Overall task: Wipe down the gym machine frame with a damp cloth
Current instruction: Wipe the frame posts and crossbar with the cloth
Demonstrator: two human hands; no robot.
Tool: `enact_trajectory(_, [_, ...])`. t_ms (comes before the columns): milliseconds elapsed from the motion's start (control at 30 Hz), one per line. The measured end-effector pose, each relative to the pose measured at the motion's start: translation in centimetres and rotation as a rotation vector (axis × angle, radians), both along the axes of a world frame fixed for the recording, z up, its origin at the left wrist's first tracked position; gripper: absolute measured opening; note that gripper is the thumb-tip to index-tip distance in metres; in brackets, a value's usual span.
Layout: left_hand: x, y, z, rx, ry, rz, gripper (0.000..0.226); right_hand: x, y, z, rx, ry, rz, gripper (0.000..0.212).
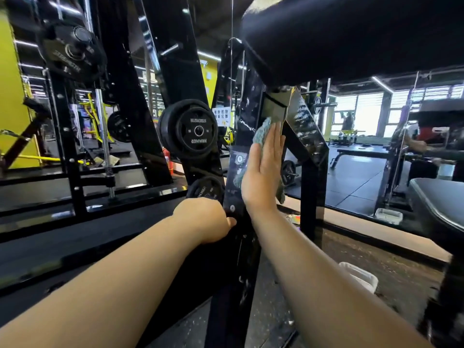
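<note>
Centre left, black rubber weight plates (pixel 190 129) hang behind. At centre, the left hand (pixel 206 219) grips the glossy black steel frame upright (pixel 244 114), fingers curled round its edge. Just right, the right hand (pixel 263 172), fingers straight and pressed together, flattens the grey-blue damp cloth (pixel 262 133) against the upright. Wet streaks suggest wiping is under way, with the lower sections probably left.

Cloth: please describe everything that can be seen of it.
The cloth is grey-blue and looks fluffy, like microfibre. The flat right hand presses it against the black frame under the pad. Most of it is hidden; one edge shows above the fingertips, others beside the palm and near the wrist. Dampness cannot be told.
</note>
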State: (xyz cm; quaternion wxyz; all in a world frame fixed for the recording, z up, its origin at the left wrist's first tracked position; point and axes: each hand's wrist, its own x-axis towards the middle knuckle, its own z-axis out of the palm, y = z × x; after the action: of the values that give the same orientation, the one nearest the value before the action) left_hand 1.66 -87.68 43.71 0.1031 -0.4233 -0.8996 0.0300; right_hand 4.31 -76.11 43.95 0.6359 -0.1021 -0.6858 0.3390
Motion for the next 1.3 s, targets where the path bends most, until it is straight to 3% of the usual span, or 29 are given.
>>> enact_trajectory(133, [0.6,-0.4,0.2,-0.037,0.0,-0.001,0.051,2.5,-2.0,-10.8,-0.104,-0.15,0.191,0.052])
enact_trajectory(200, [0.5,-0.5,0.2,-0.035,0.019,0.0,0.052,2.2,-1.2,-9.1,-0.153,-0.17,0.206,0.051])
enact_trajectory(300, [0.3,-0.4,0.0,-0.036,0.048,-0.008,0.053,1.1,0.1,-1.8,-0.092,-0.145,0.067,0.055])
enact_trajectory(367, [0.2,-0.4,-0.1,-0.048,0.064,-0.007,0.053,0.4,0.6,-0.8,-0.041,-0.089,0.076,0.052])
enact_trajectory(467, [0.3,-0.5,-0.3,-0.045,0.088,-0.001,0.054,0.8,-1.0,-9.2,0.042,-0.065,0.137,0.053])
enact_trajectory(533, [0.4,-0.5,-0.4,-0.052,0.099,0.011,0.054,2.0,-2.6,-17.3,-0.068,-0.134,0.198,0.055])
enact_trajectory(600, [0.6,-0.5,-0.6,-0.054,0.107,0.029,0.054,2.7,-3.7,-21.1,-0.246,-0.214,0.209,0.052])
enact_trajectory(700, [0.6,-0.3,-0.9,-0.058,0.122,0.04,0.052,1.9,-3.6,-15.9,-0.367,-0.141,0.246,0.048])
enact_trajectory(800, [0.4,-0.2,-1.2,-0.05,0.152,0.032,0.051,0.8,-3.0,-9.1,-0.219,-0.082,0.17,0.043])
enact_trajectory(900, [0.4,-0.1,-1.5,-0.045,0.15,0.037,0.052,0.5,-3.6,-13.1,-0.049,-0.041,0.081,0.046])
enact_trajectory(1033, [0.6,-0.4,-1.8,-0.035,0.17,0.035,0.052,2.3,-6.1,-22.8,-0.364,-0.154,0.228,0.046])
enact_trajectory(1133, [1.3,-0.3,-2.2,-0.017,0.262,0.006,0.048,2.4,-5.1,-18.1,-0.446,-0.129,0.297,0.042])
enact_trajectory(1233, [1.9,-0.2,-2.7,-0.032,0.373,-0.046,0.042,1.4,-3.9,-11.0,-0.286,-0.096,0.219,0.048])
enact_trajectory(1300, [1.7,-0.3,-3.1,-0.039,0.398,-0.065,0.039,0.8,-4.0,-11.9,-0.105,-0.015,0.154,0.057])
